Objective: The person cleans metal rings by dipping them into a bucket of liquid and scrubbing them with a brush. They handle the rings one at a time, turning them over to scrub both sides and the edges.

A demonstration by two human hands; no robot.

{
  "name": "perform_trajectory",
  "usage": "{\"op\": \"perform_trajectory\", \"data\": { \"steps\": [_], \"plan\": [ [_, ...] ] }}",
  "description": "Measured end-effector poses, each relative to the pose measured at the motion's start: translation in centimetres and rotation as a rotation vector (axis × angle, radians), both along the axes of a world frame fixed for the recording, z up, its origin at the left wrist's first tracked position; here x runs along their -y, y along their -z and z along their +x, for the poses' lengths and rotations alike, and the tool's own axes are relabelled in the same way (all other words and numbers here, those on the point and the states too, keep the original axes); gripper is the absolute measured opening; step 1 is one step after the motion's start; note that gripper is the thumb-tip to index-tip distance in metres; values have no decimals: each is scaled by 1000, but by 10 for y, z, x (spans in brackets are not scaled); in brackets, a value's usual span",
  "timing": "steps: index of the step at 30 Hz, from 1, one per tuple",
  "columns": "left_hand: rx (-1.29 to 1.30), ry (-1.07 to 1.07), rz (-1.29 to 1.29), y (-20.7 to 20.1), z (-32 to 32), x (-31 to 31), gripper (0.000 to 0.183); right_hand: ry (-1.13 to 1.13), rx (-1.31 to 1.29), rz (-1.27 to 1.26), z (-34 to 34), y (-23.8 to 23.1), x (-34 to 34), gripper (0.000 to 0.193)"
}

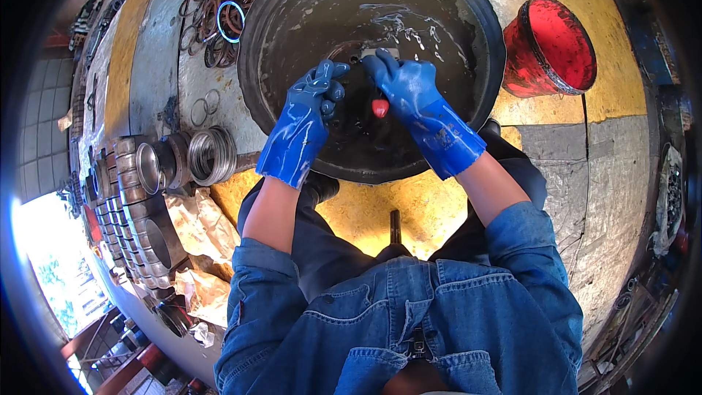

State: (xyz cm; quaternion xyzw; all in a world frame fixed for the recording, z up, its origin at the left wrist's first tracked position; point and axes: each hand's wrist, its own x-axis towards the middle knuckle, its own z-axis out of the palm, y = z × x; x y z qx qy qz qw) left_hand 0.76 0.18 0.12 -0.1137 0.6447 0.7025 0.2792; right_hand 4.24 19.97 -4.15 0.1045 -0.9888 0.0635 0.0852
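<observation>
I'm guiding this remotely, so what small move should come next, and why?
I'd probably raise the right hand slightly to reveal the red-handled tool it holds: only the handle shows clearly, over the black basin; the other end is hidden.

L hand (313, 93) & R hand (411, 88): both in med.-blue coated gloves, surf. glossy & wet, pale streaks noted. Gauntlet cuffs (292, 145) deeper blue, wide, extending past wrist; R one bears a dk. mark. Forearms (269, 212) bare betw. cuff & sleeve. Jacket (351, 329): blue denim, light contrast stitching, curved front seams, approx. mid-wash w/ paler seam edges; pointed collar (468, 368); metal zip pull (418, 347) at ctr. front. Sleeves (267, 292): same denim, ends turned back, fabric creased. Small red tab (240, 314), L side. Trousers (333, 243): dk. navy/blk. Footwear (323, 187): dk., mostly hidden.
</observation>
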Motion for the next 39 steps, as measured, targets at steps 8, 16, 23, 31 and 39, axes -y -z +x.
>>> {"op": "perform_trajectory", "data": {
  "steps": [8,16,23,31,39],
  "plan": [
    [-140,-17,18,0,3,-3,38,236,541,-485,1,14,3,29],
    [-157,18,-69,5,-3,-5,37,67,-39,-766,14,-2,6,28],
    [-131,59,-74,-15,8,-21,37,142,176,-106,-3,21,-1,38],
    [-237,44,-81,-2,8,-19,33,320,679,-808,3,16,7,30],
    [-261,46,-92,4,-1,-15,37,56,-78,-687,5,-2,-15,31]
  ]
}}
